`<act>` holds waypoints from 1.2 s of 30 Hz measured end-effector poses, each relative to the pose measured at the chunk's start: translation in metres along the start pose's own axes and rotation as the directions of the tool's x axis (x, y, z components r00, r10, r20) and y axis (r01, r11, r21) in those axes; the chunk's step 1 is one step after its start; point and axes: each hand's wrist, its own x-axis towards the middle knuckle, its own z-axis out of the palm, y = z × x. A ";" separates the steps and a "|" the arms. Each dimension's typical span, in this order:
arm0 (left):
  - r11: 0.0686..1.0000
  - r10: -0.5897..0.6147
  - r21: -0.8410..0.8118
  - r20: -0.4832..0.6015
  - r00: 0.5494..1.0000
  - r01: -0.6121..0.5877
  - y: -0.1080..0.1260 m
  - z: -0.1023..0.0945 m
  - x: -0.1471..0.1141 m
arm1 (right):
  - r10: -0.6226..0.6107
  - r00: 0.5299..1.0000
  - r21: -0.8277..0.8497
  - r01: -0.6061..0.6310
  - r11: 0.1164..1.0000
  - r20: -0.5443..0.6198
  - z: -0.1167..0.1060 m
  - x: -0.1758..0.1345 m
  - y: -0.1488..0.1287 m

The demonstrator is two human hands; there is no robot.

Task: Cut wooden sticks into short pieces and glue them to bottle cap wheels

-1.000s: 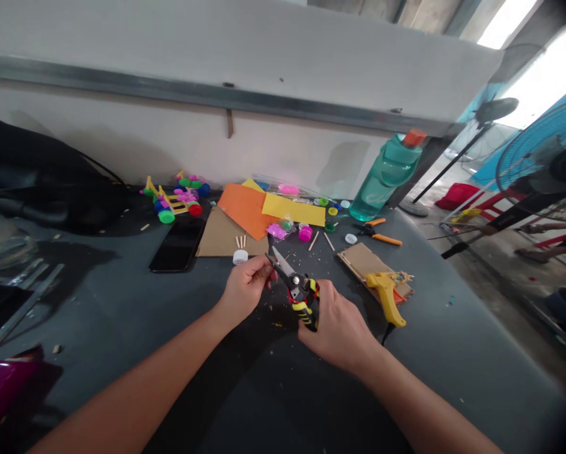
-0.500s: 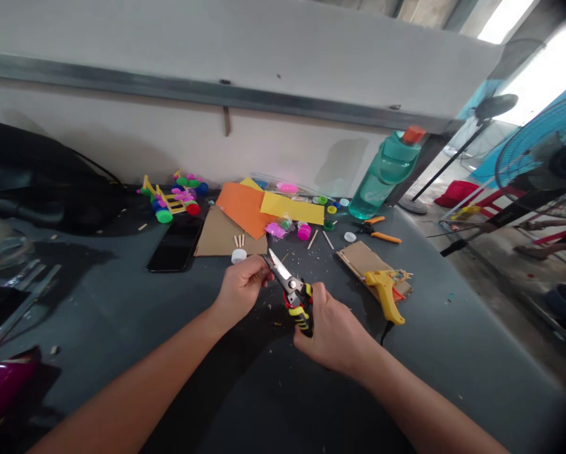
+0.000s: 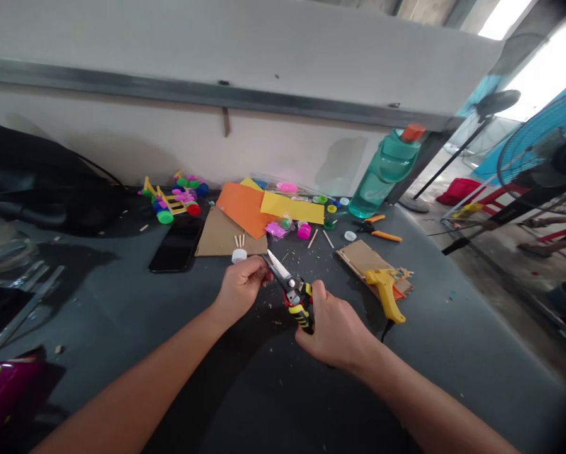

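My right hand (image 3: 334,325) is wrapped round the yellow-and-black handles of pruning shears (image 3: 291,285), whose blades stand slightly apart and point up and to the left. At the blade tips, my left hand (image 3: 242,280) is closed in a pinch; whatever lies between its fingers is too small and hidden to make out. Just beyond the left hand sits a white bottle cap (image 3: 239,255). Several short wooden sticks (image 3: 239,240) lie on a piece of cardboard (image 3: 212,234) behind it. Tiny scraps are scattered on the dark table around the shears.
A yellow glue gun (image 3: 386,293) rests on cardboard at right, near orange-handled pliers (image 3: 384,236) and a teal bottle (image 3: 382,176). Orange paper (image 3: 242,205), yellow paper (image 3: 292,208) and colourful caps lie at the back. A phone (image 3: 174,249) and small toy cars (image 3: 169,205) are at left.
Almost nothing differs. The view has shifted slightly, and both hands keep the same pose, with the shears' blades still at the left fingertips.
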 end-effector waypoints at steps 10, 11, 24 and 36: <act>0.994 -0.071 -0.077 0.050 0.996 0.074 -0.007 0.002 0.000 | 0.011 1.000 -0.006 -0.011 1.000 -0.009 0.001 0.001 0.000; 0.994 -0.076 -0.080 0.054 0.996 0.080 -0.008 0.002 0.000 | 0.015 1.000 -0.006 -0.015 1.000 -0.006 0.001 0.001 0.000; 0.959 -0.113 -0.254 0.057 0.992 0.124 -0.003 0.004 0.005 | 0.084 0.996 0.289 -0.086 0.953 0.021 -0.003 0.006 0.003; 0.949 -0.116 -0.279 0.116 0.986 0.145 0.000 0.002 0.004 | 0.047 0.999 0.240 -0.050 0.969 0.021 -0.006 0.001 0.007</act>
